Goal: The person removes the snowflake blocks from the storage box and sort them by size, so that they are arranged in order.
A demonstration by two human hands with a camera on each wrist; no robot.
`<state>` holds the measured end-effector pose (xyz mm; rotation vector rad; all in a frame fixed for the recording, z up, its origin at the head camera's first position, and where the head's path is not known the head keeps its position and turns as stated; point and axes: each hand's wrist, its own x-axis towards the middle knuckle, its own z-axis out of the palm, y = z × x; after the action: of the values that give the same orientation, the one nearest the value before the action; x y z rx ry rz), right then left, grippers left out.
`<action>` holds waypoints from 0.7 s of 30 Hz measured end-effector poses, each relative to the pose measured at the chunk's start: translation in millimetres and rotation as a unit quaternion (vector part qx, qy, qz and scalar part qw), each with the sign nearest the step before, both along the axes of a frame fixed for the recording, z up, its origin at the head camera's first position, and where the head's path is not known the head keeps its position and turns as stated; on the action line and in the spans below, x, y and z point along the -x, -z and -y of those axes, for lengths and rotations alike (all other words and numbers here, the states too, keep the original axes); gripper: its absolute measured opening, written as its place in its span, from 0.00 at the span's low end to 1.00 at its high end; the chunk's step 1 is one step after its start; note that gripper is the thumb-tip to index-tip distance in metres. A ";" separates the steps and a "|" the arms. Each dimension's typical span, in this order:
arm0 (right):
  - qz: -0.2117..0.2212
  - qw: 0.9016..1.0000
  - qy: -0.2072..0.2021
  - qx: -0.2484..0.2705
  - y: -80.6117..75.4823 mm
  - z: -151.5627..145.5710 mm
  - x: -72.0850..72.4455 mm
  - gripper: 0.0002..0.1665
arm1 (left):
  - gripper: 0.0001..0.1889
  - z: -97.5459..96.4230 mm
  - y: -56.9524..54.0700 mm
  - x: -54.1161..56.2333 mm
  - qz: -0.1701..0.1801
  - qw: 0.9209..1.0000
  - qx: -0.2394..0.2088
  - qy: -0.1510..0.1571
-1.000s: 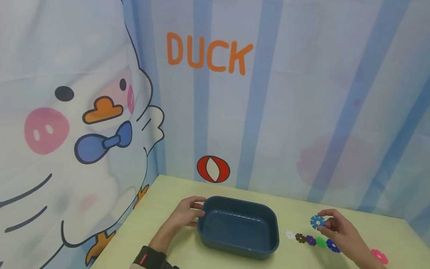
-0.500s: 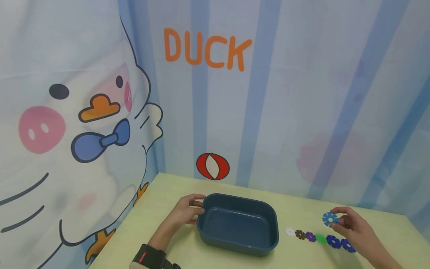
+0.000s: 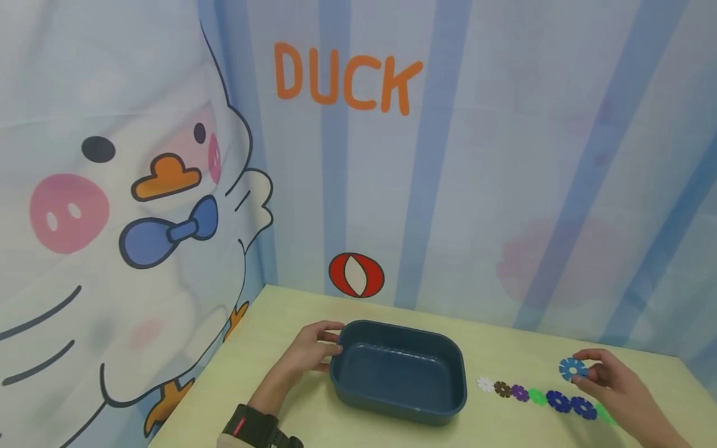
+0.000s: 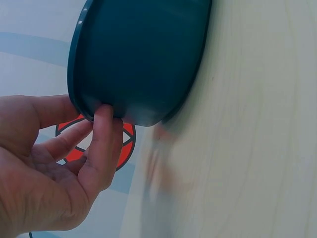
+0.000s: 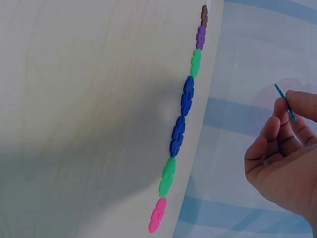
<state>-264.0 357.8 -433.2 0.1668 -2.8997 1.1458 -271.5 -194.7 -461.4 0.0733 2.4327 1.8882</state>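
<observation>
My left hand (image 3: pixel 308 351) holds the left end of a dark blue rectangular basin (image 3: pixel 400 414). In the left wrist view, thumb and fingers lie at the end of the basin (image 4: pixel 138 59), near its rim. My right hand (image 3: pixel 618 382) pinches a light blue notched interlocking disc (image 3: pixel 572 369) between thumb and fingers, raised above the table. Edge-on, that light blue disc (image 5: pixel 280 90) shows as a thin strip in the right wrist view. Below the right hand runs a row of similar discs: white (image 3: pixel 485 384), brown (image 3: pixel 503 389), purple (image 3: pixel 520 392), green (image 3: pixel 538 396) and two dark blue (image 3: pixel 559 401).
Further along the row lie another green disc (image 5: pixel 167 177) and a pink disc (image 5: pixel 157 215). All rest on the pale yellow table (image 3: pixel 302 298). Behind it hangs a striped cloth (image 3: pixel 375 205) with duck lettering; a duck-printed cloth (image 3: pixel 185 286) covers the left side.
My right hand has moved right with the light blue disc, uncovering more of the row. The left hand stays at the basin, which has not moved on the table.
</observation>
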 end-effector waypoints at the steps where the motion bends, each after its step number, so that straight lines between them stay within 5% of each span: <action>1: 0.004 1.000 0.001 -0.002 -0.3 -2.2 -0.3 0.26 | 0.26 -0.1 0.0 0.0 0.001 1.000 0.000 0.000; 21: 0.023 0.998 0.034 -0.055 4.7 -43.0 -3.3 0.27 | 0.26 -2.5 -2.5 -1.2 0.005 1.000 0.007 -0.005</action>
<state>-260.7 400.8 -437.9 0.0431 -2.9835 0.9943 -270.3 -192.1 -458.9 0.0504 2.4427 1.8715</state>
